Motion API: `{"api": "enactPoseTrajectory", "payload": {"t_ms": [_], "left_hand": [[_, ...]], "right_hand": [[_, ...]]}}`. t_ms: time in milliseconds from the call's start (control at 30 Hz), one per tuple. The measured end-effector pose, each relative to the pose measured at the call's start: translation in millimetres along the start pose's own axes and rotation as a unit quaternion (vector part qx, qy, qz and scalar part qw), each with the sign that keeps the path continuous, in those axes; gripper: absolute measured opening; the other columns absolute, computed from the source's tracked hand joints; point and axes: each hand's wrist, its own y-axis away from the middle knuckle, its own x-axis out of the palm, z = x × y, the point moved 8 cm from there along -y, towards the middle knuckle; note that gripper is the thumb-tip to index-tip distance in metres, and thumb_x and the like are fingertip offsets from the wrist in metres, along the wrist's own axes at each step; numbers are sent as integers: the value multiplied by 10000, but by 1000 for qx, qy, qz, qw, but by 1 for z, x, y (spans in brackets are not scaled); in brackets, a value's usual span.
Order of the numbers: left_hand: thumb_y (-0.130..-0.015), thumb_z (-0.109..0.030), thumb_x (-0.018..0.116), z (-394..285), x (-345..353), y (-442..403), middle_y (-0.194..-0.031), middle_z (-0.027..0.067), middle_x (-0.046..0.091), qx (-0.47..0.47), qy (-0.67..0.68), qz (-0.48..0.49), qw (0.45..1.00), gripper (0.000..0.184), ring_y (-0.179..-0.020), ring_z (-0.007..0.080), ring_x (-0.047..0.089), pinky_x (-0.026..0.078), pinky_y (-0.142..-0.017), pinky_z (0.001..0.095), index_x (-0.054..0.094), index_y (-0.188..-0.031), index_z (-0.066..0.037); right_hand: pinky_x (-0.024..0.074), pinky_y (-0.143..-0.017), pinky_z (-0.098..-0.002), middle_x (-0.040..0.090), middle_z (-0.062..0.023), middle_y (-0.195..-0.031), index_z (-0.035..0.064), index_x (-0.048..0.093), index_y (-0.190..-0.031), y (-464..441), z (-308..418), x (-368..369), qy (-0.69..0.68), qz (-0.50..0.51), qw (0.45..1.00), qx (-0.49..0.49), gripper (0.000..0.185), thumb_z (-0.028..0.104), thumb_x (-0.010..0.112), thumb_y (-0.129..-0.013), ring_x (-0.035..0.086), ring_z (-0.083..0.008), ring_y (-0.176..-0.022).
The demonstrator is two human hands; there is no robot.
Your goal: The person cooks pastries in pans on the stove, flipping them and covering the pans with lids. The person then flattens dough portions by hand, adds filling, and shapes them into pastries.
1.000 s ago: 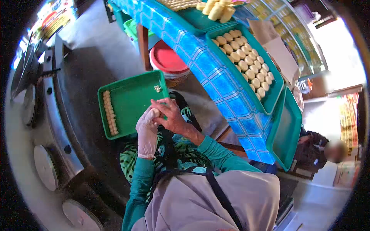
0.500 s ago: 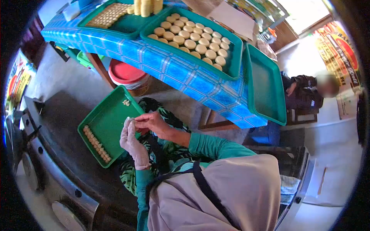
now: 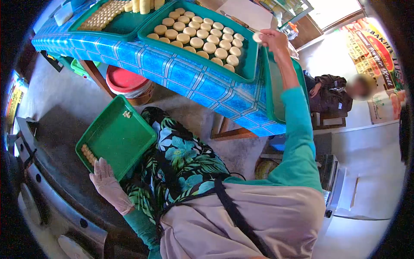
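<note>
My right hand (image 3: 276,43) reaches out above the far right corner of the table, pinching a pale round dough cake (image 3: 257,37). Below and left of it, rows of similar flat cakes (image 3: 196,42) sit in a green tray (image 3: 242,74). My left hand (image 3: 105,183), in a thin whitish glove, lies at the near left edge of another green tray (image 3: 118,138) beside my lap. Its fingers stretch toward a row of small dough balls (image 3: 88,154), covering part of the row. A crumbly pale lump (image 3: 127,114) rests in that tray's far corner.
Another tray (image 3: 125,33) on the blue checked tablecloth (image 3: 181,77) holds small balls and stacked pale pieces. One more green tray (image 3: 278,101) leans over the table's right end. A red-lidded bucket (image 3: 125,80) stands below. A person (image 3: 330,93) sits at right.
My hands, earlier together over the lower tray, have parted. The right has swung up to the table with a dough cake; the left has dropped to the row of balls. The view shifted slightly.
</note>
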Motion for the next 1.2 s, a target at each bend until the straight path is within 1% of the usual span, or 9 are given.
{"api": "enactPoseTrajectory", "payload": {"t_ms": [100,167,267,433,800,933,1033,1133,1200], "left_hand": [[-1036,-381,323,6,-12,6,-1347,224,513,-18,46,-36,998,535,-1291,315,465,354,-1086,440,475,-1305,55],[-1033,-387,319,11,-23,9,-1361,220,508,-33,48,-59,997,546,-1306,319,450,350,-1089,448,474,-1306,60],[-1026,-413,350,25,-42,8,-1312,242,534,-67,95,-81,990,547,-1275,307,483,363,-1073,442,496,-1271,54],[-1014,-415,390,20,-56,10,-1319,246,527,-47,87,-76,992,555,-1267,307,489,354,-1082,448,486,-1278,64],[-1009,-409,407,26,-70,3,-1330,207,527,-51,123,-82,988,555,-1262,294,489,369,-1064,436,470,-1303,57],[-1019,-407,377,30,-74,0,-1313,173,545,-29,96,-55,993,533,-1223,283,523,400,-1030,427,482,-1303,31],[-1016,-396,388,35,-79,-3,-1254,142,589,-1,66,-68,996,494,-1185,275,556,431,-989,410,516,-1284,-2],[-997,-359,455,43,-82,-9,-1233,136,605,-21,21,-84,996,441,-1174,271,565,430,-982,394,559,-1249,-12],[-984,-336,493,50,-79,-11,-1225,136,611,-42,-13,-102,994,412,-1166,263,571,429,-979,387,583,-1229,-16]], "right_hand": [[531,-640,-344,715,-108,-842,41,725,-932,-66,-61,14,68,2,997,-41,236,190,731,-750,659,-210,-704],[539,-708,-439,705,-174,-861,52,724,-900,-70,-51,25,204,-20,959,-193,275,253,730,-713,674,-341,-763],[523,-758,-495,686,-216,-891,64,717,-854,-69,-32,46,339,-6,932,-127,269,278,680,-696,657,-414,-838],[507,-695,-458,696,-127,-815,125,712,-767,-67,-35,50,396,-71,902,-159,183,301,671,-736,667,-339,-783],[519,-781,-500,694,-207,-928,77,720,-885,-49,-28,52,409,-62,906,-87,236,225,612,-737,665,-394,-884],[514,-768,-485,684,-168,-926,83,723,-867,-46,-29,70,542,-78,813,-198,338,404,631,-815,652,-348,-890],[528,-755,-459,690,-158,-919,74,732,-925,-69,-59,73,557,-61,801,-211,345,388,614,-847,654,-351,-880],[529,-726,-466,687,-170,-858,70,734,-936,-51,8,61,521,-98,828,-184,351,385,599,-863,659,-351,-853],[518,-707,-484,677,-175,-818,58,728,-911,-37,64,76,519,-68,794,-309,325,338,564,-889,657,-351,-850]]}}
